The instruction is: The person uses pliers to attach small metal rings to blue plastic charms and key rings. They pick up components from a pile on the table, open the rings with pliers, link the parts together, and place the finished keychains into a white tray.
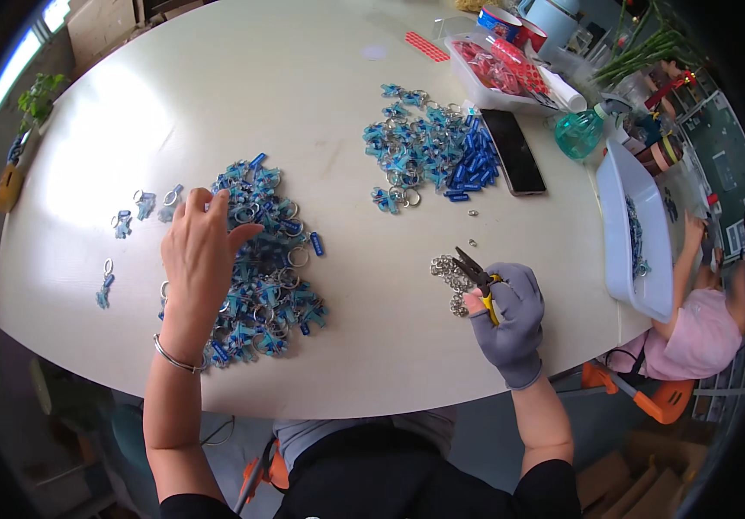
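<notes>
Your left hand (pixel 198 251) is hovering bare and released over the near pile of blue keychain charms (pixel 264 264), fingers spread and reaching down into it, gripping nothing that can be made out. The pile is lying directly under and just beyond your fingertips, spilling toward your right hand across the pale surface (pixel 243 95). A thin metal bangle (pixel 173 356) is sitting on that wrist. Out past your left hand's outer side, a few loose charms (pixel 134 212) are lying apart from the pile, and one more single charm (pixel 105 285) is lying farther out still.

Your right hand (pixel 511 316) is wearing a grey glove and is clenching around the yellow handles of a pair of pliers (pixel 479 278), whose dark nose is pointing away from you toward a small heap of silver split rings (pixel 450 275). The rings are lying just beside the plier tips, on the inner side of that hand; whether the tips are touching them cannot be told.

Well beyond your right hand, a second pile of blue charms (pixel 429 147) is spreading out, with a black phone (pixel 513 151) lying just beside it. Farther off, a white tray (pixel 632 229) is resting at the surface's edge, where another person in a pink top (pixel 697 333) is sitting.
</notes>
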Tool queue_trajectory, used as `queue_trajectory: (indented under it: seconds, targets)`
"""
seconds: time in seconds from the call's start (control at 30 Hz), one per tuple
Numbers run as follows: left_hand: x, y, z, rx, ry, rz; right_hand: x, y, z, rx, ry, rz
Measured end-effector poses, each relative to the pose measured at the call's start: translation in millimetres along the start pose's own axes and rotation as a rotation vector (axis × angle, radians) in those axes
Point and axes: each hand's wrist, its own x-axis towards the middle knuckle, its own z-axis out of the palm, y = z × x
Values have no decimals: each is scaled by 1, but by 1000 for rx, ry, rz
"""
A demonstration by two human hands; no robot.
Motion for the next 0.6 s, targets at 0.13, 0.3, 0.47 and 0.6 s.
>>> queue_trajectory:
  seconds: [0.13,0.3,0.47,0.6]
  targets:
    - [17,44,7,-177,-108,110,-1,12,5,83,118,141]
    - [49,101,59,-445,-307,149,-4,20,5,64,106,135]
    - [61,119,67,-627,-461,150,-4,21,2,115,150,235]
    - [51,116,56,-712,-462,200,0,27,2,214,145,447]
